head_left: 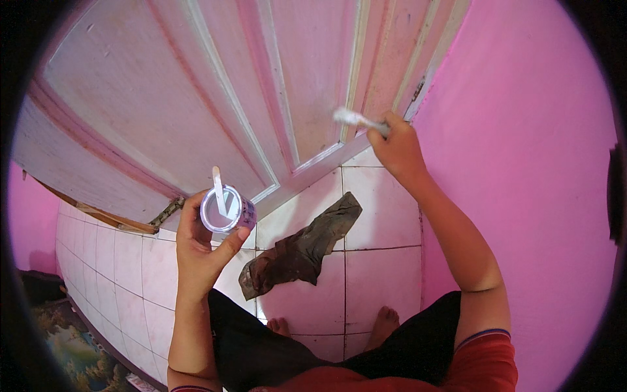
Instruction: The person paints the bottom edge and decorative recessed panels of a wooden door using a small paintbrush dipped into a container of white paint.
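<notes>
- White coats the blurred bristles of a brush (360,120), its handle gripped in the right hand (400,150), before a panelled door (130,111); whether the bristles touch it cannot be told.
- The left hand (198,245) holds a small, round, open can (248,213), thumb and fingers wrapped around its side, near the door's edge and above the floor.
- The can has a pale rim, purple markings on its side and whitish paint (214,214) inside; a flat, pale stick (218,185) stands tilted in it, its top above the rim.
- Patchy pink covers the door, with white streaks along its mouldings.
- A crumpled dark brown cloth (300,248) lies on the tiled floor (385,281).
</notes>
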`<state>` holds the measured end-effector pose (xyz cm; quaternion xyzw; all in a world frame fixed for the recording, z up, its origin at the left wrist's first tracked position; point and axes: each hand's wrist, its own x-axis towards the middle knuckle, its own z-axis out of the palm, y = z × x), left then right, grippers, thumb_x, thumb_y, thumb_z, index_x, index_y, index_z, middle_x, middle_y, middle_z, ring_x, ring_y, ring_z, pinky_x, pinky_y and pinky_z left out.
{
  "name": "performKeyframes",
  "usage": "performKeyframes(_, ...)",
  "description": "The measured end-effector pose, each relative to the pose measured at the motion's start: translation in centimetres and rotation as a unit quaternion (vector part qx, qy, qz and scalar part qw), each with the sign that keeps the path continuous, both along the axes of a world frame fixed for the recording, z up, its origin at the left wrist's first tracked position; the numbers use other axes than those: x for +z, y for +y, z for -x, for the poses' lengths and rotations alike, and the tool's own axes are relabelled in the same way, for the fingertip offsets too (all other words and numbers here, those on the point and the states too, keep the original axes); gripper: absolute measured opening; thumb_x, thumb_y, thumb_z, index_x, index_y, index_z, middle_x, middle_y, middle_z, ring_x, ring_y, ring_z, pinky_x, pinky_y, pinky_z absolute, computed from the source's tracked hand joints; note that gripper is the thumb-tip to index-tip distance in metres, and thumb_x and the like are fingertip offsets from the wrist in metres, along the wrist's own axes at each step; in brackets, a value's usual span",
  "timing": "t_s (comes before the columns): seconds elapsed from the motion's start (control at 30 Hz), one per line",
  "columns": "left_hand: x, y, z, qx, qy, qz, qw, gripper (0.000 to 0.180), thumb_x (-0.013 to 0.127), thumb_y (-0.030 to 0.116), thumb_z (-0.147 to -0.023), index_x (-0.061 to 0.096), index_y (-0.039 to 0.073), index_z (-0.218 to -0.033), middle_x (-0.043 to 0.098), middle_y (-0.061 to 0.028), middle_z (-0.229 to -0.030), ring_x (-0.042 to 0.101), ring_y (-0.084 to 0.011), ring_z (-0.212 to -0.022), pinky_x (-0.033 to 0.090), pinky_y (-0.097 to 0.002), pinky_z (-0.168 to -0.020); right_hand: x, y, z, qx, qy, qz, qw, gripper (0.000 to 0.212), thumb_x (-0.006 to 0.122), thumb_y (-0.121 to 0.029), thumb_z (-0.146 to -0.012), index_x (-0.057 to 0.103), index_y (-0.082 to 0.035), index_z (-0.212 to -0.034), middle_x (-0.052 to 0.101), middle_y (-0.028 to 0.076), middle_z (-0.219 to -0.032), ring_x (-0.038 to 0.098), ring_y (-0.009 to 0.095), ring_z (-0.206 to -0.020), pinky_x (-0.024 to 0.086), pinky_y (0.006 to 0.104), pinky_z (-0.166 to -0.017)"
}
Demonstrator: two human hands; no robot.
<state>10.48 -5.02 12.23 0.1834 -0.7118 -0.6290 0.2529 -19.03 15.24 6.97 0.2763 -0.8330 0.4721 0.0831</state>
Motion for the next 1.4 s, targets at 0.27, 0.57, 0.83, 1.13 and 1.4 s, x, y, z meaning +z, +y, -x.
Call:
performKeyframes(0.27, 0.1, 0.1, 0.3, -0.016, 0.013, -0.003, 1.0, 0.064, 0.086, 0.007, -0.073, 0.05, 0.005, -0.127, 0.06, -0.0055, -0.118, 0.057, -0.0176, -0.115, 0.042, -0.0345, -0.103, -9.9, -2.0, 1.3, 0.063, 0.069, -0.131, 0.987, 0.023, 0.066, -0.012, -0.082, 0.064, 0.004, -0.099, 0.064, 0.026, -0.095, 0.063, 0.044, -0.088, 0.05, 0.0484, -0.082)
performKeyframes(0.57, 0.0, -0.1, -0.1, -0.008, 0.009, 0.011, 1.0, 0.065, 0.085, 0.007, -0.073, 0.05, 0.005, -0.128, 0.06, -0.0062, -0.119, 0.057, -0.0182, -0.115, 0.042, -0.0348, -0.104, 1.6, -2.8, 0.4, 0.033, 0.144, 0.002, 0.989, 0.018, 0.063, -0.012, -0.085, 0.063, 0.004, -0.094, 0.063, 0.025, -0.093, 0.062, 0.043, -0.089, 0.049, 0.0475, -0.081)
performKeyframes(0.83, 0.4, -0.1, -0.4, -0.005, 0.006, 0.013, 1.0, 0.065, 0.086, 0.007, -0.073, 0.05, 0.005, -0.128, 0.06, -0.0061, -0.119, 0.057, -0.018, -0.115, 0.043, -0.035, -0.103, 4.3, 0.6, 0.3, 0.072, -0.013, -0.083, 0.994, 0.019, 0.063, -0.015, -0.086, 0.063, 0.003, -0.095, 0.063, 0.022, -0.092, 0.063, 0.04, -0.087, 0.049, 0.0457, -0.075)
performKeyframes(1.13, 0.1, -0.3, -0.3, -0.014, 0.02, 0.003, 1.0, 0.065, 0.085, 0.005, -0.074, 0.05, 0.005, -0.128, 0.06, -0.0061, -0.119, 0.057, -0.0176, -0.115, 0.043, -0.0344, -0.103, -5.8, -0.8, 0.5, 0.139, 0.071, -0.379, 0.912, 0.02, 0.052, -0.011, -0.095, 0.06, 0.004, -0.105, 0.06, 0.027, -0.106, 0.063, 0.043, -0.099, 0.051, 0.0498, -0.091)
performKeyframes(1.4, 0.0, -0.5, -0.3, -0.016, 0.014, 0.004, 1.0, 0.066, 0.085, 0.005, -0.074, 0.05, 0.004, -0.128, 0.059, -0.0058, -0.118, 0.057, -0.0177, -0.115, 0.042, -0.0341, -0.103, -6.2, -2.4, 2.5, 0.113, 0.135, -0.305, 0.936, 0.024, 0.05, -0.009, -0.094, 0.063, 0.001, -0.112, 0.059, 0.023, -0.099, 0.064, 0.039, -0.094, 0.052, 0.0474, -0.082)
